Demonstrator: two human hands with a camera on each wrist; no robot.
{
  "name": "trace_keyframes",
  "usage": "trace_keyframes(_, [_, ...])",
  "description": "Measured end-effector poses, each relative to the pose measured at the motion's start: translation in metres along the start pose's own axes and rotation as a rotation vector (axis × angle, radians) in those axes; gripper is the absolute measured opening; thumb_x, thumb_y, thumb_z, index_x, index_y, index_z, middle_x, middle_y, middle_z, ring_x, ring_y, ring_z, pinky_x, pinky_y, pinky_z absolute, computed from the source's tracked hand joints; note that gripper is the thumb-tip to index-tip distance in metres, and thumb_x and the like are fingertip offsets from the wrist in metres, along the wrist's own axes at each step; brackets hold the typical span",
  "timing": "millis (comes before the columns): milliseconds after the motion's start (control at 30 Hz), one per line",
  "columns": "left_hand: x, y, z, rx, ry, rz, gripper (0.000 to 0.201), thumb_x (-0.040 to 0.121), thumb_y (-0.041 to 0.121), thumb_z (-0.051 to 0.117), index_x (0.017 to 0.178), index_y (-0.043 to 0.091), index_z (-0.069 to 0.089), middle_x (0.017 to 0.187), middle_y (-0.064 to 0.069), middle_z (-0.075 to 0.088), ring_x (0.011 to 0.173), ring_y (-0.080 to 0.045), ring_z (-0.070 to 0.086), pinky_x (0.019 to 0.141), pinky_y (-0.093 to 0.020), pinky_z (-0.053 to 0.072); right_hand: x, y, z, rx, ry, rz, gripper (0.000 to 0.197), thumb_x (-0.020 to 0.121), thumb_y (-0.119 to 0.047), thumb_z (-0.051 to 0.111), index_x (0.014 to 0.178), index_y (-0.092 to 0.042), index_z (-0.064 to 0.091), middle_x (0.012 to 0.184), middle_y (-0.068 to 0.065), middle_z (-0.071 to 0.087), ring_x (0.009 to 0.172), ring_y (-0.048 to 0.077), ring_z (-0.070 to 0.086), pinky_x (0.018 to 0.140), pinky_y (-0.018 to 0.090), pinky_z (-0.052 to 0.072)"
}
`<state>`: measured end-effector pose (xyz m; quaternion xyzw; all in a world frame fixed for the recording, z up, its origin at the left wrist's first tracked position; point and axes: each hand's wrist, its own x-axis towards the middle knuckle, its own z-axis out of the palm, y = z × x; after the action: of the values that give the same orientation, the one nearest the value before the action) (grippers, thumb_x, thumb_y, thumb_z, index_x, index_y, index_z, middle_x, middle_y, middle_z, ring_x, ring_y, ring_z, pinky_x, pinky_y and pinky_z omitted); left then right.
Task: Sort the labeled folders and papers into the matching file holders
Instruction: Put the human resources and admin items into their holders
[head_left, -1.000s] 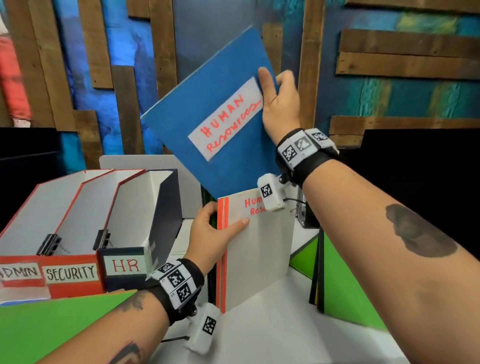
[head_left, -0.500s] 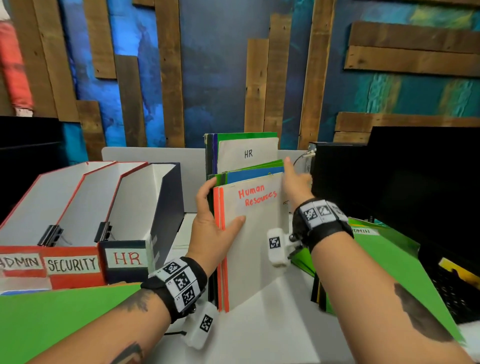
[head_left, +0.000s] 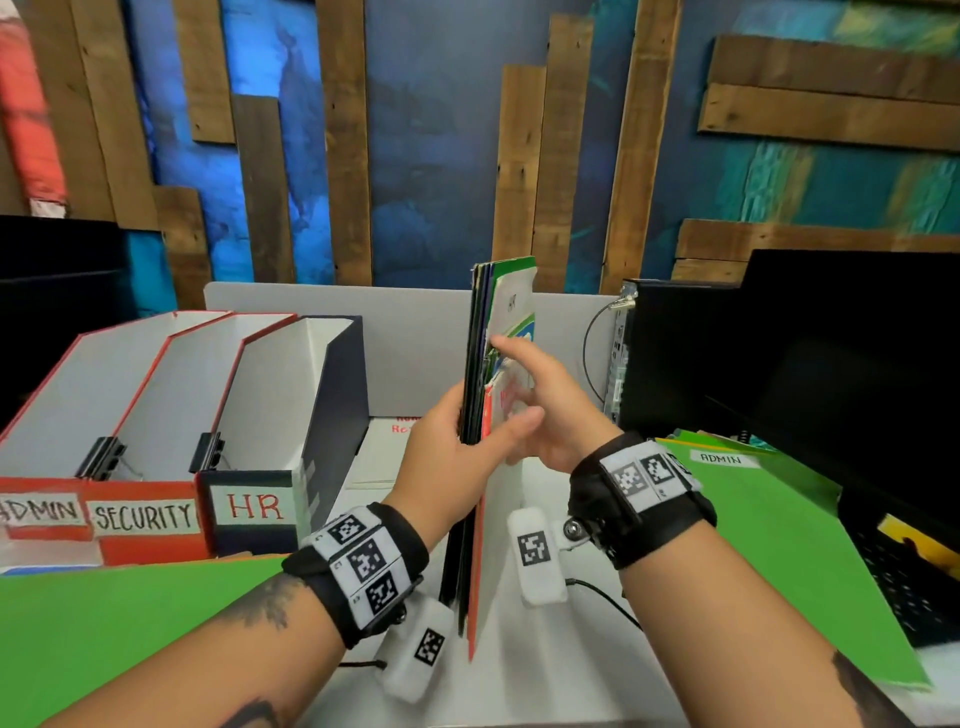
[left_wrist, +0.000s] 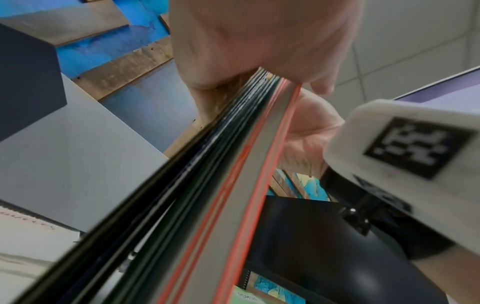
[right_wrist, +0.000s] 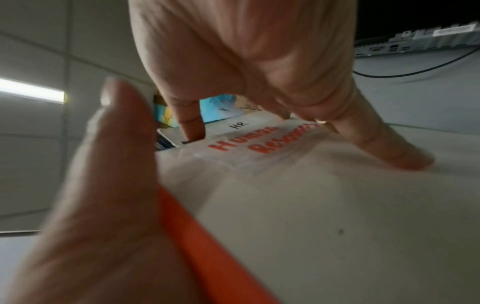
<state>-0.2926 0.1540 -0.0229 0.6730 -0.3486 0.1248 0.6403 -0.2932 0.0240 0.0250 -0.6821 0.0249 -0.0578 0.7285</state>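
1. My left hand (head_left: 457, 441) holds the stack of HR folders (head_left: 480, 364) upright on the tabletop (head_left: 561, 675), thumb across the front cover, fingers behind; long axis vertical, spine edge toward me.
2. My right hand (head_left: 550, 410) lies flat against the front cover, fingers straight, grasping nothing.
3. HR file holder (head_left: 291, 415) stands at 9 o'clock from the stack, mouth open upward, beside the SECURITY holder (head_left: 171, 415).
4. Judgement: left hand is nearer; the stack must travel toward 9 o'clock and drop in upright.
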Motion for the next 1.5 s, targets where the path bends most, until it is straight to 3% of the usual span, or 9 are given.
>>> trace_keyframes(100, [0.001,-0.004,-0.001,0.041,-0.036,-0.074,0.076,0.064,0.064,0.083,0.129,0.042,0.051,0.112,0.020,0.070,0.102,0.005,0.066,0.094,-0.029,0.054,-0.006,-0.004,-0.003,0.027,-0.019,-0.067,0.024,0.094,-0.045,0.053,0.103,-0.027,0.067,0.078,-0.001,0.067,0.079,0.022,0.062,0.081,0.040,0.046])
trace_keyframes(267, [-0.001,-0.008,0.002,0.033,-0.088,-0.130,0.076,0.065,0.050,0.089,0.126,0.037,0.045,0.095,0.014,0.076,0.086,0.001,0.071,0.087,-0.028,0.054,-0.010,-0.011,-0.007,0.006,0.021,-0.103,0.023,0.090,-0.038,0.050,0.095,-0.024,0.068,0.078,0.004,0.065,0.090,0.032,0.058,0.086,0.050,0.052])
trace_keyframes(433, [0.002,-0.028,0.005,-0.045,0.043,-0.193,0.076,0.061,0.074,0.078,0.122,0.036,0.050,0.106,-0.002,0.076,0.096,-0.017,0.073,0.091,-0.039,0.058,-0.011,-0.012,-0.010,-0.013,0.065,-0.125,0.028,0.091,-0.036,0.042,0.088,-0.015,0.061,0.076,0.005,0.061,0.065,0.021,0.058,0.065,0.034,0.047])
trace_keyframes(600, [0.003,-0.027,0.004,0.013,0.129,-0.145,0.035,0.099,0.050,0.054,0.105,0.016,0.061,0.066,0.009,0.068,0.060,-0.003,0.062,0.059,-0.017,0.048,-0.013,-0.012,-0.009,-0.077,0.079,-0.127,0.041,0.098,-0.037,0.031,0.074,-0.014,0.055,0.059,0.003,0.059,0.050,0.017,0.056,0.045,0.022,0.042])
trace_keyframes(700, [0.004,-0.027,0.002,0.059,0.165,-0.115,0.056,0.102,0.059,0.038,0.099,0.010,0.065,0.074,-0.005,0.066,0.072,-0.019,0.064,0.072,-0.035,0.054,-0.016,-0.014,-0.007,-0.063,0.108,-0.139,0.043,0.099,-0.034,0.030,0.066,-0.016,0.050,0.050,0.001,0.054,0.044,0.016,0.053,0.042,0.019,0.039])
trace_keyframes(833, [0.003,-0.020,0.001,0.060,0.208,-0.165,0.056,0.108,0.043,0.034,0.077,-0.002,0.045,0.041,0.012,0.039,0.045,-0.007,0.045,0.048,-0.020,0.034,-0.018,-0.014,-0.006,-0.028,0.115,-0.142,0.042,0.097,-0.032,0.031,0.062,-0.016,0.046,0.049,0.005,0.047,0.040,0.021,0.045,0.038,0.018,0.032])
trace_keyframes(900, [0.004,-0.023,0.000,0.047,0.201,-0.128,0.058,0.107,0.044,0.037,0.091,-0.010,0.049,0.052,0.005,0.055,0.051,-0.012,0.052,0.053,-0.022,0.041,-0.017,-0.013,-0.007,-0.018,0.117,-0.147,0.042,0.097,-0.033,0.032,0.062,-0.016,0.048,0.052,0.006,0.048,0.044,0.023,0.046,0.039,0.019,0.032])
trace_keyframes(1033, [0.004,-0.028,0.000,-0.024,0.124,-0.122,0.054,0.088,0.064,0.056,0.109,0.016,0.067,0.093,-0.001,0.076,0.089,-0.017,0.072,0.084,-0.034,0.057,-0.018,-0.013,-0.007,-0.052,0.096,-0.126,0.041,0.096,-0.037,0.032,0.071,-0.014,0.055,0.058,0.007,0.056,0.048,0.021,0.052,0.039,0.018,0.039])
trace_keyframes(1500, [0.006,-0.037,-0.012,0.054,0.220,-0.105,0.034,0.105,0.047,0.044,0.107,0.023,0.068,0.094,0.003,0.073,0.093,-0.016,0.068,0.086,-0.031,0.054,-0.015,-0.010,-0.010,-0.047,0.085,-0.152,0.043,0.098,-0.037,0.030,0.064,-0.017,0.047,0.054,0.004,0.051,0.051,0.021,0.050,0.046,0.022,0.039])
